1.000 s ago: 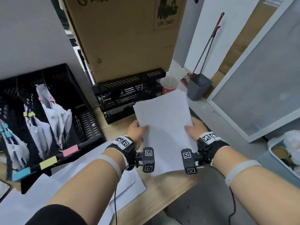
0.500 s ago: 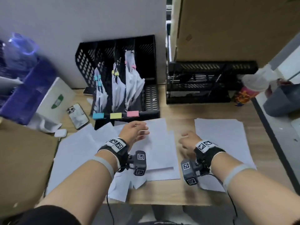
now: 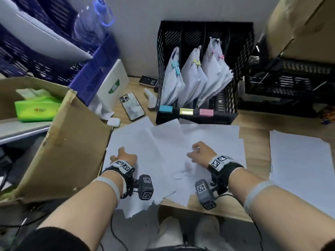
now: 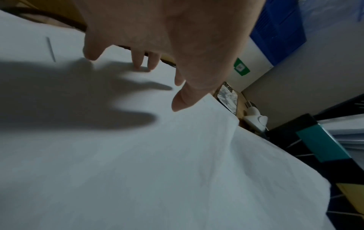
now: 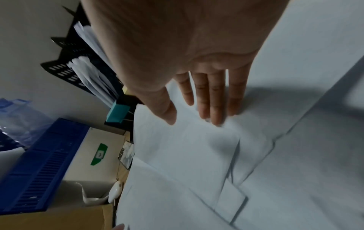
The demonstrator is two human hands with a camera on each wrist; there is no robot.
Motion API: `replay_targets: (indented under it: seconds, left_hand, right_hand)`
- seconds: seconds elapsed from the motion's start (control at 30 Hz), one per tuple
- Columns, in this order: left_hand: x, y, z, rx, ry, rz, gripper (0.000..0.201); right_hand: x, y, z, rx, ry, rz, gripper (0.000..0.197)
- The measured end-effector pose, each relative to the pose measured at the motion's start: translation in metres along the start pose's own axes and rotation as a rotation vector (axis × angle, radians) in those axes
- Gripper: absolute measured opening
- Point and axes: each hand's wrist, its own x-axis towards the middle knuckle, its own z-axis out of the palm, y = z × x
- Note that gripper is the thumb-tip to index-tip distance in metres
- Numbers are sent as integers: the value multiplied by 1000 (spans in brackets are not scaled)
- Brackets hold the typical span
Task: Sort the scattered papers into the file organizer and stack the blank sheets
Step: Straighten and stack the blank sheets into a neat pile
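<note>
Several loose white sheets [image 3: 163,147] lie overlapping on the wooden desk in front of the black file organizer [image 3: 235,73]. Its slots hold paper bundles with blue, yellow and pink clips, and matching labels mark its front. A squared stack of blank sheets [image 3: 299,160] lies at the right. My left hand [image 3: 123,156] hovers with spread fingers [image 4: 141,62] over the left sheets, its fingertips at the paper. My right hand [image 3: 199,153] presses straight fingers [image 5: 214,99] flat on the middle sheets. Neither hand holds anything.
An open cardboard box [image 3: 54,142] stands against the desk's left edge. A phone [image 3: 132,105] and a white earbud case [image 3: 113,122] lie beside the organizer. Blue crates [image 3: 94,73] stand at the back left, black trays [image 3: 290,87] at the back right.
A second ago both hands held a stack of sheets up; it now lies at the right. Both hands, now empty, have moved left onto the scattered sheets.
</note>
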Motion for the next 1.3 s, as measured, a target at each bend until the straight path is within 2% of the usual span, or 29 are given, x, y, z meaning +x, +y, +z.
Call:
replay_targets:
  seconds: [0.1,0.2,0.27,0.33,0.47,0.53,0.6,0.7,0.83,0.93,0.97,1.03,1.1,1.13,1.17,1.2,1.23,1.3]
  left_hand:
    - [-3,-7,-10,107,-17,33,75]
    - [1,-10,-14,146,-7,109,67]
    - [5,-13,-15,131,-2,137,67]
    - [9,-17,-14,97,-14,138,74]
    - [14,-25,-17,107,-13,136,99]
    - [15,-28,-19,170,-3,147,103]
    - [12,-28,-20,251,21,164,99]
    - [11,-24,-15,336,82,207,82]
    - [13,-22,-5,349,104,196,84]
    - [12,-19,2,200,80,173,94]
    - [11,-18,5,161,76,166,94]
    - [8,-17,9,105,78,137,93]
    - [7,-17,14,64,99,109,89]
    - [9,-17,16,44,101,96,88]
    - [11,-18,19,24,91,87,87]
    - [13,-17,21,14,74,94,85]
    - [12,-16,21,-29,44,109,83]
    - [10,-13,18,-195,-18,95,89]
  right_hand:
    - [3,-11,28,24,18,53,48]
    - [6,-20,41,-206,146,47,58]
    - [9,-24,44,-273,219,71,59]
    - [12,-26,45,-250,216,85,50]
    - [11,-26,44,-187,271,38,10]
    - [8,-24,40,-166,274,-12,16]
    - [3,-18,34,-132,291,-26,23]
    - [-6,-4,20,-111,343,31,19]
    - [-21,17,11,-70,278,152,26]
    - [-26,33,17,3,178,280,33]
    - [-28,35,21,36,150,290,29]
    - [-34,32,29,264,77,308,12]
    - [-39,29,36,369,9,346,60]
    - [-41,27,39,340,-11,330,77]
    - [-44,25,41,336,-8,279,85]
    - [-47,24,41,313,-4,214,85]
    - [-49,25,41,279,25,124,73]
    - [-52,18,33,173,109,47,39]
